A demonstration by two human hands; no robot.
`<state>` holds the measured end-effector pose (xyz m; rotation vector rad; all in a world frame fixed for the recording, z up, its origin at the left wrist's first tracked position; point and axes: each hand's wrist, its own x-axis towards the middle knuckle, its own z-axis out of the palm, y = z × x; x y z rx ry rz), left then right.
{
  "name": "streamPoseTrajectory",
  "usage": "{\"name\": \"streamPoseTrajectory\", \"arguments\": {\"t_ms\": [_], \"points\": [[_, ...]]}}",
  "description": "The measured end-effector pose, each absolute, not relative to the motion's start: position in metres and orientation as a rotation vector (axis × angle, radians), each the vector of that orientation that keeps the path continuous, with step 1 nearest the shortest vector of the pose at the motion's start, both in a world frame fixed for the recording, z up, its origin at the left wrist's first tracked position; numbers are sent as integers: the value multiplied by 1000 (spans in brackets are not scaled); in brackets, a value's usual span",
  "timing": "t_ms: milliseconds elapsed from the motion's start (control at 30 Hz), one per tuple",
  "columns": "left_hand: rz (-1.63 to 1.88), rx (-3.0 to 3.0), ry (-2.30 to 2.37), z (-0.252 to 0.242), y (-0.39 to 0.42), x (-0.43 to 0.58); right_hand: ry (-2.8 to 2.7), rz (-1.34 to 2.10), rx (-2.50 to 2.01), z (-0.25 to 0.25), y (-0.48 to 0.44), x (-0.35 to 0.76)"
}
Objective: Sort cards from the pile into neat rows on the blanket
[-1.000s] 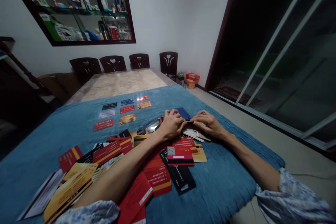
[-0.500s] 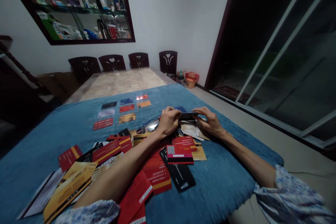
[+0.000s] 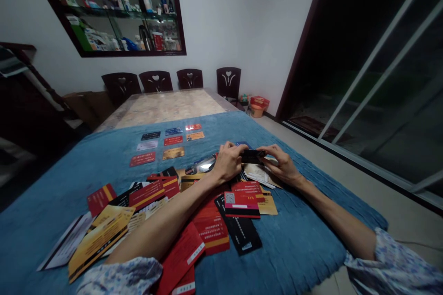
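Between my two hands a black card (image 3: 251, 156) is held above the far right of a loose card pile. My left hand (image 3: 230, 161) pinches its left end, and my right hand (image 3: 279, 163) grips the right end with thumb and fingers. Just below lie a red card with a QR code (image 3: 242, 198), a long black card (image 3: 238, 228) and a stack of pale cards (image 3: 259, 174). Red cards (image 3: 211, 230) and gold cards (image 3: 100, 235) spread around and under my left forearm, which hides part of the pile.
A blue cloth (image 3: 284, 239) covers the near table. Beyond the pile, several cards lie in rows, among them a gold card (image 3: 173, 152) and a red card (image 3: 142, 158). Dark chairs (image 3: 228, 82) stand behind the bare tabletop (image 3: 166, 106). A glass sliding door (image 3: 374, 78) is at the right.
The view has shifted, so everything sits slightly further right. The black card has tilted, showing more of its dark face; both hands still hold it.
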<state>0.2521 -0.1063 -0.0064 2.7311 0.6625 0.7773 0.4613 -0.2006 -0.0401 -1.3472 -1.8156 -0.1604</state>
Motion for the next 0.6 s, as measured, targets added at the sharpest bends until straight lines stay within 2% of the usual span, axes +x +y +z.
{"name": "streamPoseTrajectory", "arguments": {"t_ms": [600], "points": [[691, 2752, 748, -2, -114, 252, -1931, -336, -1382, -44, -202, 466]]}}
